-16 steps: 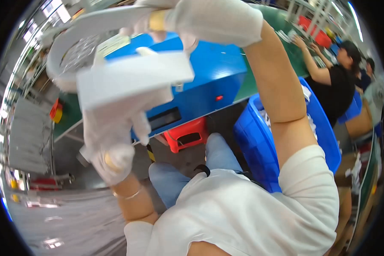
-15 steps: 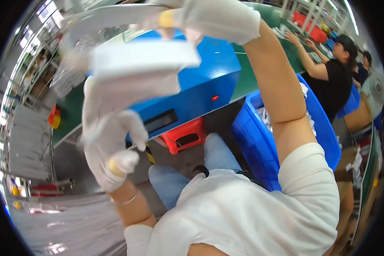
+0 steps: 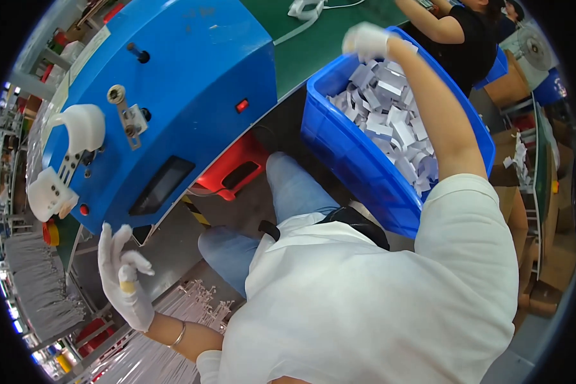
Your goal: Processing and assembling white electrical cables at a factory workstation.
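White-gloved, my left hand (image 3: 123, 278) hangs near the front edge of the blue machine (image 3: 201, 77), left of my knees. Its fingers are apart and nothing is in them. My right hand (image 3: 367, 42), also gloved, is over the far left rim of the blue bin (image 3: 345, 144). It is blurred, so I cannot make out its fingers or anything in them. Many small white folded card pieces (image 3: 390, 121) fill the bin. On the machine's left side are a curved white guide (image 3: 86, 128), a metal roller arm (image 3: 127, 115) and a red button (image 3: 84, 209).
A red stool (image 3: 237, 169) stands under the green table (image 3: 336, 25). A white strap (image 3: 306, 9) lies on the tabletop. Bundles of thin white rods (image 3: 179, 323) are at lower left. Beyond the bin, a person in black (image 3: 461, 32) works; cardboard boxes (image 3: 557, 237) stand at right.
The white piece at my hands is no longer seen there. My right hand has swung right to the bin, my left has lowered, and the view has turned, showing more of the machine and bin.
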`<act>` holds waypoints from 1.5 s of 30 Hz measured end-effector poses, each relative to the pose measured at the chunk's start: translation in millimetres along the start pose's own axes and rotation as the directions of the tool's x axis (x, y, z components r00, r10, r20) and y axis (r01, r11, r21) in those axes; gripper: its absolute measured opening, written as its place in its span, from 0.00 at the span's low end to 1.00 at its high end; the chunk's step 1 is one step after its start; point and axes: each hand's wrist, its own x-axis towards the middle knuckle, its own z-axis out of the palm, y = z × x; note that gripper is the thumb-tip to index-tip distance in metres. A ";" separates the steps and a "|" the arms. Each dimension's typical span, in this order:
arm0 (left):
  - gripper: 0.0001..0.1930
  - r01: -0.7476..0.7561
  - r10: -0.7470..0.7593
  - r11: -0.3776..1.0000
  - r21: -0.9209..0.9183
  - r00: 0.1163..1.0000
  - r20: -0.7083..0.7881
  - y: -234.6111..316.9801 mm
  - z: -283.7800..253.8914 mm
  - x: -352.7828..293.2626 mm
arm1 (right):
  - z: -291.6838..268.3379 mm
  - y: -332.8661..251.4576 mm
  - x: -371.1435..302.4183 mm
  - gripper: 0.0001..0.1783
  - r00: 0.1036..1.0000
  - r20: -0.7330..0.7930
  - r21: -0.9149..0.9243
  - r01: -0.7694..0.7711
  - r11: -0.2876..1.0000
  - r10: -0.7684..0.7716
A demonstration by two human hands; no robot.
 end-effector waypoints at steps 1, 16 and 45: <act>0.42 0.029 -0.028 0.999 0.033 0.998 -0.052 -1.9 -6.8 -6.3 | -4.1 -46.9 6.6 0.11 0.975 0.193 0.180 0.072 0.981 -0.107; 0.20 -0.014 0.021 0.998 -0.068 0.996 0.092 28.0 50.5 38.4 | -93.8 -90.9 -56.2 0.06 0.825 0.130 0.944 -0.273 0.187 0.550; 0.15 -0.400 0.595 0.786 0.471 0.694 -0.406 95.9 4.7 59.2 | -277.5 -297.2 124.4 0.06 -0.063 -0.949 0.205 0.618 0.759 0.309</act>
